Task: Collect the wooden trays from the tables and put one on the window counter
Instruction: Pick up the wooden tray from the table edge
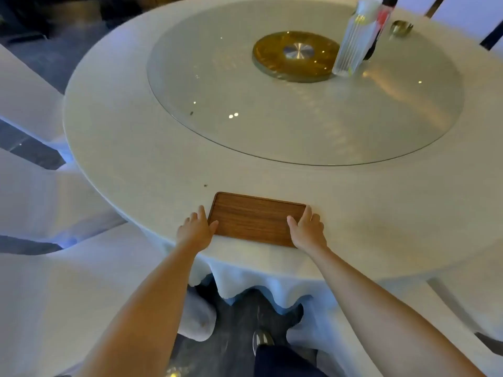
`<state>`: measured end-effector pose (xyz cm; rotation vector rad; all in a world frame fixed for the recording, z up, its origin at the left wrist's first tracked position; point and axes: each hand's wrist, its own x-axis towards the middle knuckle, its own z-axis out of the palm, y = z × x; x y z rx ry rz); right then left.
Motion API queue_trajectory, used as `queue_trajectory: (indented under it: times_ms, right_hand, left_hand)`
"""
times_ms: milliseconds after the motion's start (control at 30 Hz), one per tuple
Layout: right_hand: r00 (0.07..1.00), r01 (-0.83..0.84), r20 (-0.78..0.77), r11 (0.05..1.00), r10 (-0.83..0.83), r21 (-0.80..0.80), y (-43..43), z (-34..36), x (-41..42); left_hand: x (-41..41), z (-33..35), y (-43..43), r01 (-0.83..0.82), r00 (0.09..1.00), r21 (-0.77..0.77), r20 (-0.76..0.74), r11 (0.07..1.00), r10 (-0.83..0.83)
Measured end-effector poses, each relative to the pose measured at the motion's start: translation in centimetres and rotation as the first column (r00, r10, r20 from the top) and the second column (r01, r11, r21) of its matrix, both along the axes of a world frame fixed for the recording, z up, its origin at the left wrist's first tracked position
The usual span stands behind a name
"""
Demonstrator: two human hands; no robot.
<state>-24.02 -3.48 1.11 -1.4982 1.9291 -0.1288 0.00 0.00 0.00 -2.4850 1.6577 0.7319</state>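
Observation:
A brown rectangular wooden tray [254,219] lies flat near the front edge of a round table with a white cloth [130,137]. My left hand [196,229] rests at the tray's left short edge, thumb touching its near corner, fingers spread. My right hand [307,229] is at the tray's right short edge, thumb lying on the tray's surface, fingers along the outside. The tray sits on the cloth, and neither hand has closed around it.
A glass turntable [245,110] with a gold hub [295,55] covers the table's middle. On it stand a clear ribbed holder [353,42], a dark bottle behind it and a small metal dish [401,28]. White-covered chairs [35,202] crowd the left.

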Motion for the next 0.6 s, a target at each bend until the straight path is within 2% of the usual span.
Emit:
queue_trajectory:
  times_ms: [133,300,433,600]
  right_hand:
    - [0.997,0.076,-0.021,0.997,-0.075,0.031,-0.6,-1.1,0.1]
    - [0.989,0.139,0.032,0.988,-0.141,0.06,-1.5,-1.6,-0.2]
    - [0.974,0.191,0.106,0.976,-0.202,0.104,-2.0,-1.6,-0.1]
    - [0.973,0.144,0.162,0.982,-0.162,0.118,-2.3,-1.2,1.2]
  left_hand:
    - [0.0,-0.4,-1.7,-0.027,0.999,0.03,0.019,0.999,0.027]
    - [-0.3,-0.7,-3.5,-0.139,0.981,0.093,-0.123,0.986,0.149]
    - [-0.2,-0.9,-3.5,-0.122,0.988,0.101,-0.085,0.987,0.131]
    - [1.4,-0.7,-1.8,-0.191,0.974,0.089,-0.107,0.978,0.2]
